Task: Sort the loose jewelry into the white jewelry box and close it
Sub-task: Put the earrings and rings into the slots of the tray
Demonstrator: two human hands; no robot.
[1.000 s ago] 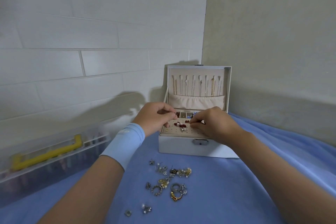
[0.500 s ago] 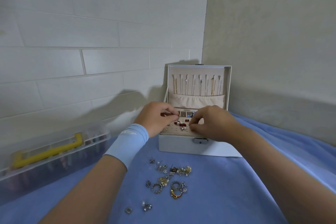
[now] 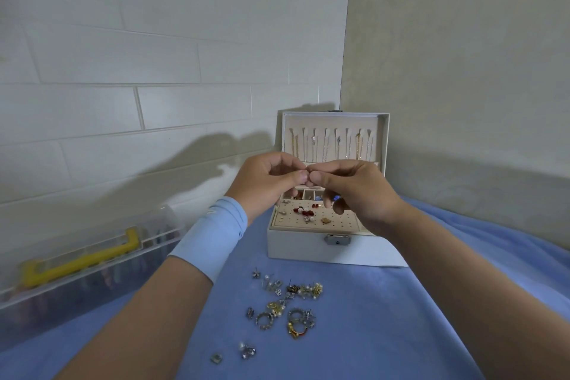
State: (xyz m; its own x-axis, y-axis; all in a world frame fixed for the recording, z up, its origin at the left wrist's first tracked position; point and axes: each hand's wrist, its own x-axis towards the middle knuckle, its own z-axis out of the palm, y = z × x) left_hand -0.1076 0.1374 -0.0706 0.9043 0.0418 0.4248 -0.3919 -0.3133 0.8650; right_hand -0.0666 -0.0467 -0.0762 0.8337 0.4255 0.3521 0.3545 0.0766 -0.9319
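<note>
While box (image 3: 305, 245) stands open | left hand (image 3: 267, 186), right hand (image 3: 355, 192) pinch perhaps earring (image 3: 309, 168)

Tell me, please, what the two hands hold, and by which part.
The left hand and right hand pinch a tiny item between meeting fingertips; too small to identify.

Clear plastic case (image 3: 160, 234), yellow handle (image 3: 83, 259) on lid, at left along white brick wall (image 3: 154, 55). Contents dark, blurred. Blue cloth (image 3: 385, 318) covers surface, rumpled at far right. Beige wall (image 3: 462, 55) at right; walls meet in corner.
</note>
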